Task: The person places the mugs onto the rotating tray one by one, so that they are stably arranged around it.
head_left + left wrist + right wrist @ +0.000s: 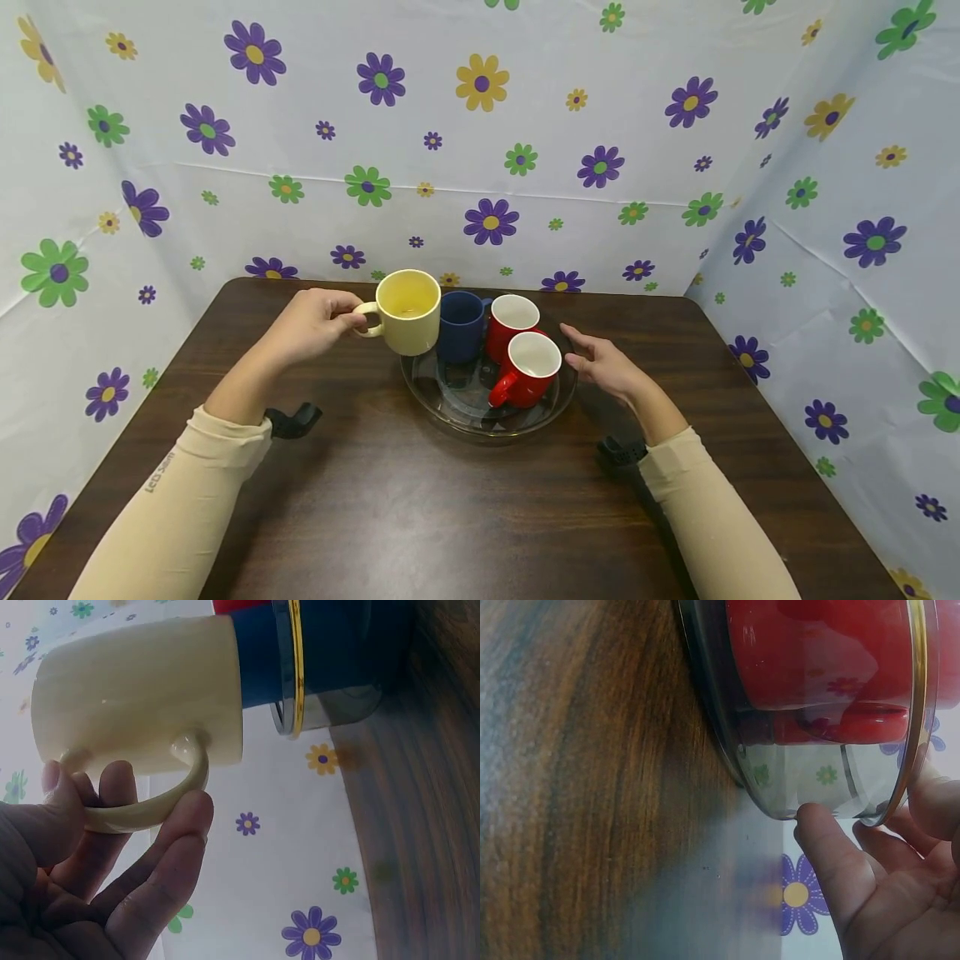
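Observation:
My left hand grips the handle of a pale yellow mug, fingers curled round the loop in the left wrist view. The mug is upright over the left rim of a round clear glass dish with a gold edge. Inside the dish stand a dark blue mug and two red mugs with white insides, one at the back and the other red mug in front. At the dish's right side is my right hand; its extended fingers touch the glass wall.
Under the dish is a dark brown wooden table. White cloth with printed flowers hangs behind it and along both sides. Black straps sit at the wrists, beside cream sleeves.

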`<move>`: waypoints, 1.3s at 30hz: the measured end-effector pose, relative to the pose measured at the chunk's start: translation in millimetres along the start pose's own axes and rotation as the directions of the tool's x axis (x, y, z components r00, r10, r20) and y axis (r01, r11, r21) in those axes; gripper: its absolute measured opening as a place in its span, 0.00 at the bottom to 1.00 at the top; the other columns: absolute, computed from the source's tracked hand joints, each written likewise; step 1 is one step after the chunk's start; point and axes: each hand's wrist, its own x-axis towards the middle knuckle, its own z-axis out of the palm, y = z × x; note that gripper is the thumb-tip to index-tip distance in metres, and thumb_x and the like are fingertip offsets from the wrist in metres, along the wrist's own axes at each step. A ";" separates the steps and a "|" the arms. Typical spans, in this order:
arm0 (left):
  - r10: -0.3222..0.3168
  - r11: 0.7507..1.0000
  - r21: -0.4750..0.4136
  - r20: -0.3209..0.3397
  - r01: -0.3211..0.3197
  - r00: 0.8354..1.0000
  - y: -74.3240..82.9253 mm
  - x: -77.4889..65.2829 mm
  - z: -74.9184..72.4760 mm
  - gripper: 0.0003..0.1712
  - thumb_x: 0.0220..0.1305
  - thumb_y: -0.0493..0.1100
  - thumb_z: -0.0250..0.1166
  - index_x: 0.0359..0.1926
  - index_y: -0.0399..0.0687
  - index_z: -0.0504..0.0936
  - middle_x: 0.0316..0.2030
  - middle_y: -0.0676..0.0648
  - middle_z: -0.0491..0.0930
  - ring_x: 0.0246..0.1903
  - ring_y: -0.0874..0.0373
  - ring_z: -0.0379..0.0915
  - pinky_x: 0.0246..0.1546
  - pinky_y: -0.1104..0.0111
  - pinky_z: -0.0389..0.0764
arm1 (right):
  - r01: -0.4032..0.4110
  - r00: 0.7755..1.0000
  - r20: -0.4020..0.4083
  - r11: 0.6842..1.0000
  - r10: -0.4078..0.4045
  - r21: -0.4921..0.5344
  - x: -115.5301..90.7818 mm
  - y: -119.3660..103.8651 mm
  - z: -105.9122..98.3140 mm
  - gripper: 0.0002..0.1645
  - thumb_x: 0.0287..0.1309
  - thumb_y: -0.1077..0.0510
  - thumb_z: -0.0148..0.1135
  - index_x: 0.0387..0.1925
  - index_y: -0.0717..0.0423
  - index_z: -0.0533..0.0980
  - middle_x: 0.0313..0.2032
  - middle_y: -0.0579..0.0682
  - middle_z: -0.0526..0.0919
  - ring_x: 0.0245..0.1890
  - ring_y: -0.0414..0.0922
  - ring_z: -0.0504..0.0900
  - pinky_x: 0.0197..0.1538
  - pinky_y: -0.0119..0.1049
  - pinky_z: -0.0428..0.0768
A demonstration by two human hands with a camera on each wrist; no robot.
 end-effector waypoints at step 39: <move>0.177 0.984 -0.015 0.262 -0.179 0.949 16.3 26.0 49.4 0.05 0.68 0.36 0.67 0.34 0.44 0.88 0.23 0.52 0.81 0.25 0.58 0.71 0.27 0.66 0.73 | -0.008 1.000 -0.016 1.000 0.009 0.028 -0.7 1.1 3.0 0.38 0.77 0.64 0.49 0.81 0.49 0.50 0.80 0.61 0.44 0.72 0.64 0.62 0.63 0.56 0.73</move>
